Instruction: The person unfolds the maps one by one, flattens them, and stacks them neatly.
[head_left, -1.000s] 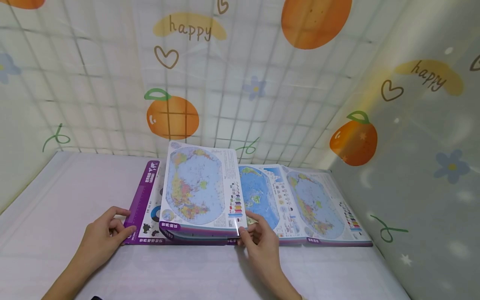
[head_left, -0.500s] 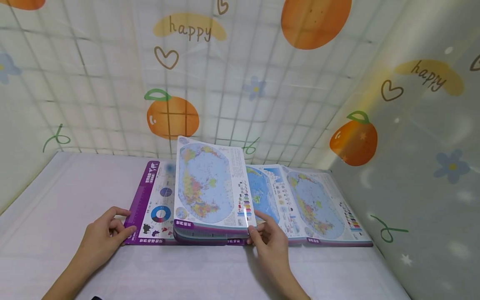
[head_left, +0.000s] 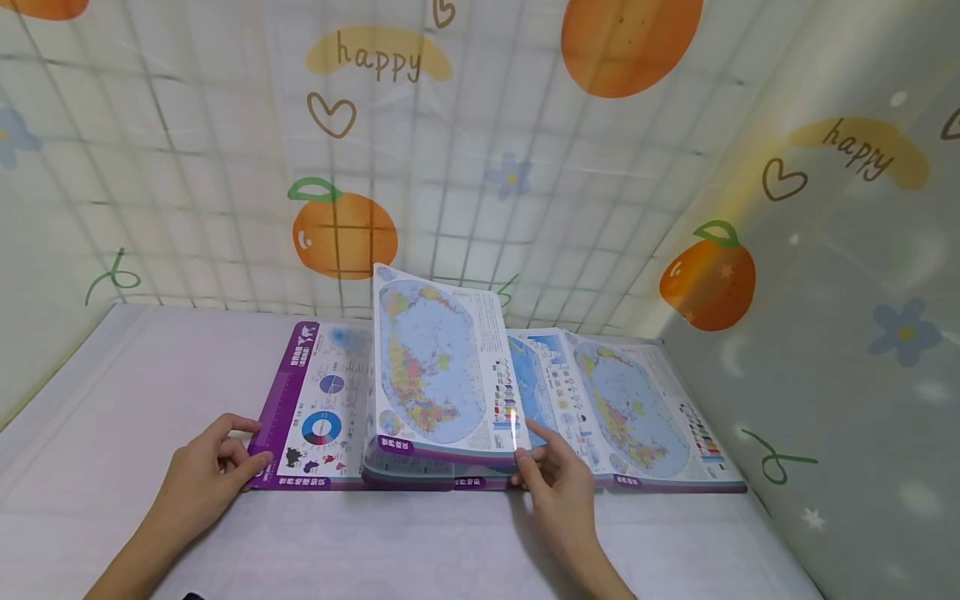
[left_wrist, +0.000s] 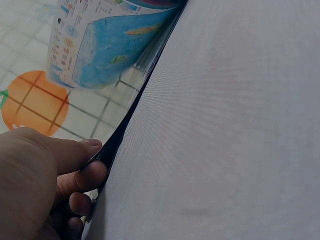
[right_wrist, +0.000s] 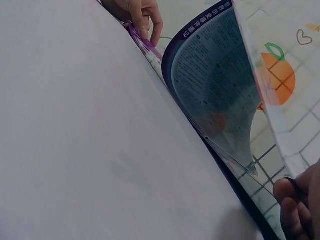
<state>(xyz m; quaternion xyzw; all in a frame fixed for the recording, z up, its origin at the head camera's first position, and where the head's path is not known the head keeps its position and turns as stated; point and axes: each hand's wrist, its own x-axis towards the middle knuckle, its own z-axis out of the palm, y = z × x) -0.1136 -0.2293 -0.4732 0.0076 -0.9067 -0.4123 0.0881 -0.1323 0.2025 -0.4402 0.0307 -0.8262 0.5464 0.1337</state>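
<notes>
A glossy folding world map (head_left: 431, 367) lies partly unfolded along the white table. Its purple left border (head_left: 281, 400) sits flat, and my left hand (head_left: 198, 471) pinches that edge between thumb and fingers, as the left wrist view also shows. My right hand (head_left: 566, 496) grips the lower right corner of the raised stack of panels, thumb on top and fingers beneath. The stack bends up from the sheet; in the right wrist view its curled underside (right_wrist: 215, 75) shows dense small text. Behind it, a blue map panel (head_left: 528, 375) is partly hidden.
Another flat panel (head_left: 637, 408) with a map extends to the right, close to the side curtain (head_left: 847, 400). A wire grid behind a curtain printed with oranges (head_left: 345, 235) closes off the back. A small dark object (head_left: 193, 596) shows at the bottom edge.
My right hand has moved right with the raised stack of panels, uncovering more of the charts on the left panel. My left hand has stayed at the purple edge.
</notes>
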